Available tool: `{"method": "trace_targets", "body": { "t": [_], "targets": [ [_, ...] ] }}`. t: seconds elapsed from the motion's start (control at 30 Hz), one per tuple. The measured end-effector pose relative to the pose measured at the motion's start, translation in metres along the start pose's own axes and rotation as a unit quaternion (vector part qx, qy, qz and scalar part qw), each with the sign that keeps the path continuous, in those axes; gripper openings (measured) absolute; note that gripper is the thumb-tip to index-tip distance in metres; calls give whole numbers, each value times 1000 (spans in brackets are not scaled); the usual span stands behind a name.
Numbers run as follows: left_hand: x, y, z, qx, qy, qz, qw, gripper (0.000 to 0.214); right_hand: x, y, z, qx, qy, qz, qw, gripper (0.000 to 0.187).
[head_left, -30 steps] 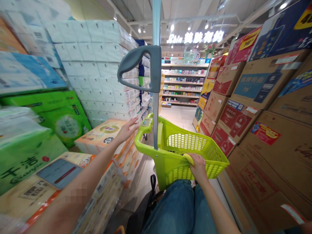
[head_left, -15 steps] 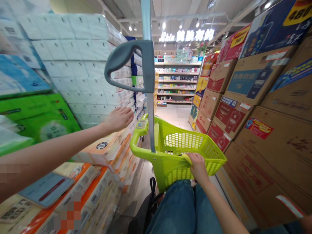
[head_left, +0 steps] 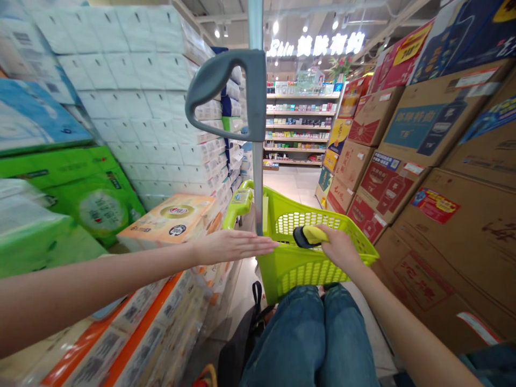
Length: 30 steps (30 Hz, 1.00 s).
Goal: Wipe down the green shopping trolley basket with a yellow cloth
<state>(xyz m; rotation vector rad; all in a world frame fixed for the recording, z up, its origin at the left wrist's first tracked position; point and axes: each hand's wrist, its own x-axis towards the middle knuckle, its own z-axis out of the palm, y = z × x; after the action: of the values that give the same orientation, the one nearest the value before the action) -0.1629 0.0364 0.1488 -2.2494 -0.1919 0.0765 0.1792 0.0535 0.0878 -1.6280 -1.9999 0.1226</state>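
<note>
A lime-green shopping basket (head_left: 310, 274) with perforated sides stands in front of my knees. From it rises a metal pole (head_left: 258, 183) with a grey loop handle (head_left: 258, 97). My right hand (head_left: 341, 247) is closed on a small yellow and black item (head_left: 310, 236), whose kind I cannot make out, above the basket's near rim. My left hand (head_left: 229, 246) reaches in from the left, fingers stretched flat and holding nothing. Its fingertips are in front of the pole's base, by the basket's near corner; whether they touch it I cannot tell.
Stacked white tissue packs (head_left: 141, 107) and an orange tissue pack (head_left: 173, 215) line the left side. Cardboard cartons (head_left: 419, 123) are piled high on the right. Down the aisle stand stocked shelves (head_left: 300, 129). A dark bag (head_left: 237, 338) is beside my legs.
My left hand has moved down and right from beside the tissue stack to the basket. My right hand has risen from the near rim, bringing the yellow and black item into fuller view.
</note>
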Motion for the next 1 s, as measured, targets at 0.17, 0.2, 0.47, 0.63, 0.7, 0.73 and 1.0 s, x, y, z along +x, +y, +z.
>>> {"method": "trace_targets", "body": {
  "t": [0.17, 0.2, 0.47, 0.63, 0.7, 0.73, 1.0],
  "targets": [
    [6, 10, 12, 137, 10, -19, 990, 64, 47, -68, -79, 129, 142, -135, 972, 54],
    [6, 13, 17, 154, 12, -25, 988, 66, 50, -86, -92, 122, 202, -162, 958, 58],
    [7, 28, 55, 193, 3, -96, 976, 68, 78, -166, -102, -132, 223, -486, 835, 56],
    [4, 27, 70, 157, 42, -91, 982, 62, 90, -132, -42, -190, 150, -548, 801, 59],
    [3, 25, 75, 139, 58, -86, 985, 61, 83, -121, -21, -217, 135, -586, 769, 56],
    [2, 24, 76, 127, 67, -86, 986, 61, 80, -119, -16, -229, 125, -606, 752, 55],
    [3, 23, 75, 75, 76, -93, 990, 64, 111, -155, -80, -157, 99, -539, 821, 55]
  ]
}}
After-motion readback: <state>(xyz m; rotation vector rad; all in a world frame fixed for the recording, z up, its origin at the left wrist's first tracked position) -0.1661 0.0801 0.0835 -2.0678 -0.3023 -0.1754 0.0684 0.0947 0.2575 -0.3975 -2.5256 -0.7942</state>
